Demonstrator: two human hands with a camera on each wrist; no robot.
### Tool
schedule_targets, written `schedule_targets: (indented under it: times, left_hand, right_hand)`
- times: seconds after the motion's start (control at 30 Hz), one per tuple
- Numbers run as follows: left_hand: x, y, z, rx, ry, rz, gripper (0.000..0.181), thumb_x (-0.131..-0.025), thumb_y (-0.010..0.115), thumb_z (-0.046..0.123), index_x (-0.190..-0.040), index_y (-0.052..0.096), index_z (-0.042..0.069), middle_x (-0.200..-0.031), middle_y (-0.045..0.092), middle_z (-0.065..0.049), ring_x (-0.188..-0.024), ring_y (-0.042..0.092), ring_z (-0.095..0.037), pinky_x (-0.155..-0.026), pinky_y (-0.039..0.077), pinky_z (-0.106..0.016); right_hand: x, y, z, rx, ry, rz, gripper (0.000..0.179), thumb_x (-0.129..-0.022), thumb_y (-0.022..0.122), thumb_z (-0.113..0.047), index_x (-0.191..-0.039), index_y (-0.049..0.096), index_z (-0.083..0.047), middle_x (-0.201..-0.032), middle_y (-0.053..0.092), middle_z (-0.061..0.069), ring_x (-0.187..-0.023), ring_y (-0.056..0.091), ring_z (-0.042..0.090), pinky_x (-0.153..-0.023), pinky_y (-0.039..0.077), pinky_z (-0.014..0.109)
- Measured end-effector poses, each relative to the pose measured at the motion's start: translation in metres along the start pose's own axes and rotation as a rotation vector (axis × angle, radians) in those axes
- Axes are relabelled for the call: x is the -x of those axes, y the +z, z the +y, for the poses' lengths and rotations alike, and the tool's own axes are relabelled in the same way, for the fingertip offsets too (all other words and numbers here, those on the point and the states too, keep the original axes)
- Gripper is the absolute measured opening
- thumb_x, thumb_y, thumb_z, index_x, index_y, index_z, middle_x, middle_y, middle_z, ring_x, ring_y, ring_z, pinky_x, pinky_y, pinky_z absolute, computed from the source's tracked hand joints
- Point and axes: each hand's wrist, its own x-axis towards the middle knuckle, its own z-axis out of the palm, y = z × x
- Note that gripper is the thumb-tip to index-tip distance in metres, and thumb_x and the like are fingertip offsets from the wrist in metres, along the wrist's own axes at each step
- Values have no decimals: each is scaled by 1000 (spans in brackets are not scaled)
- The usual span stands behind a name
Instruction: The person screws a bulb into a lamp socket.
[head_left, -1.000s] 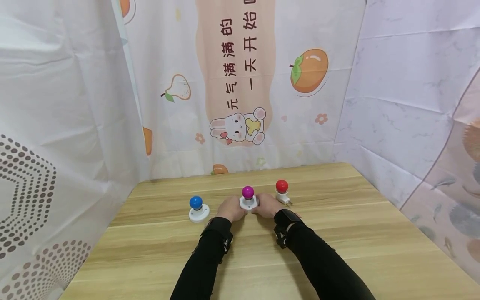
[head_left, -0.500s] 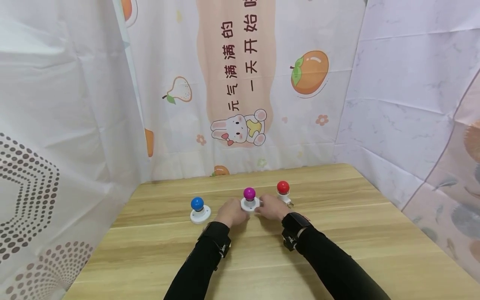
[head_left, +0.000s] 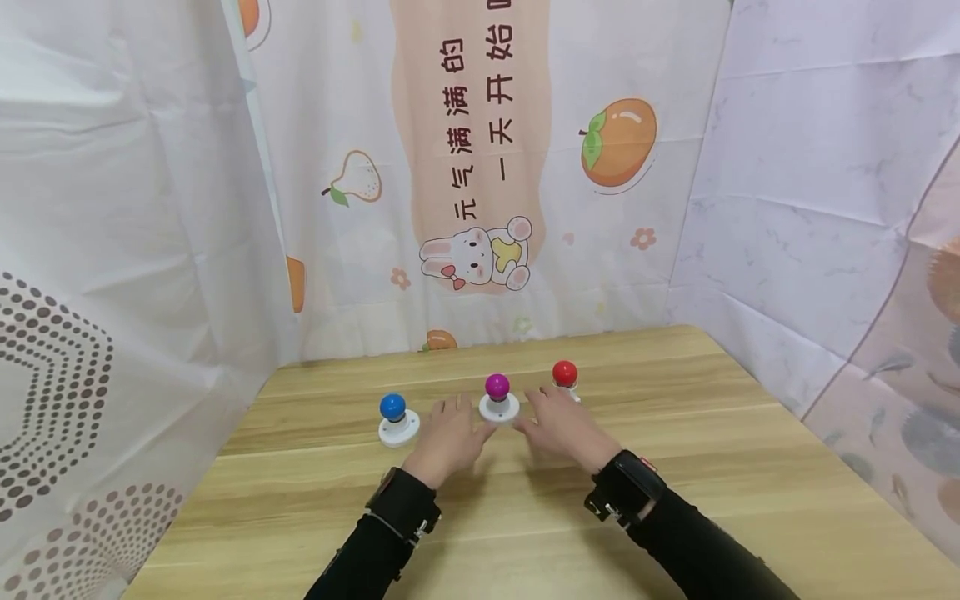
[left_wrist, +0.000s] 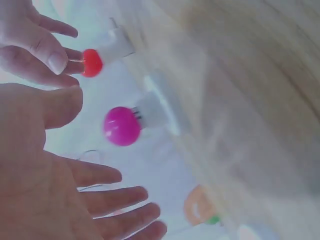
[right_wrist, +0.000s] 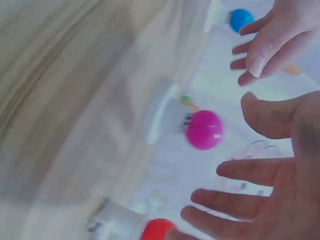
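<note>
A magenta light bulb [head_left: 497,386] sits upright in a white round lamp socket [head_left: 499,408] on the wooden table. On its left my left hand [head_left: 450,437] is held apart from the socket, fingers spread and nothing in them. My right hand [head_left: 566,425] is at the other side, fingers extended and free of the socket. Both wrist views show the magenta bulb [left_wrist: 122,126] standing clear of the open palms. Behind the right hand a red bulb [head_left: 565,373] stands in a white plug-in socket [right_wrist: 117,220], partly hidden in the head view.
Left of the left hand, a blue bulb [head_left: 392,407] stands in another white round socket [head_left: 399,429]. The wooden table [head_left: 337,500] meets a printed curtain [head_left: 480,317] at its back edge. More hanging cloth [head_left: 787,250] encloses the sides.
Both hands have let go of the magenta bulb's socket and drawn apart and back toward the body, their fingers straightening. The bulbs stay where they were.
</note>
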Motion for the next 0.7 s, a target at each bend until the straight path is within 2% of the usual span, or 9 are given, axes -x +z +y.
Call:
schedule_targets:
  times: [0.17, 0.27, 0.47, 0.7]
  left_hand:
    - [14, -9, 5, -3, -17, 35, 82, -102, 47, 59, -158, 30, 1, -161, 25, -29, -150, 19, -47, -118, 16, -63]
    - [20, -11, 7, 3, -17, 56, 85, -100, 46, 63, -161, 25, 6, -165, 16, -26, -152, 9, -46, -119, 7, -65]
    - [37, -18, 5, -24, 2, 70, 91, -95, 48, 71, -162, 24, 14, -167, 12, -21, -153, 3, -44, -116, 0, -70]
    - [46, -23, -5, -18, -10, 55, 98, -91, 40, 82, -163, 20, 19, -168, 9, -19, -153, 1, -46, -115, -5, -71]
  right_hand:
    - [15, -17, -9, 38, -17, 40, 69, -97, 65, -48, -143, 52, 2, -142, 50, 30, -135, 44, 49, -108, 36, 65]
    - [24, -26, -17, 36, 3, 35, 79, -96, 62, -56, -150, 45, -1, -153, 38, 32, -143, 31, 52, -107, 27, 75]
    - [44, -38, -22, 65, 33, 2, 91, -93, 58, -66, -159, 32, -9, -162, 21, 30, -149, 14, 53, -105, 14, 82]
    - [53, -43, -16, 46, 66, -15, 99, -89, 53, -76, -163, 23, -16, -165, 15, 26, -150, 7, 51, -104, 8, 83]
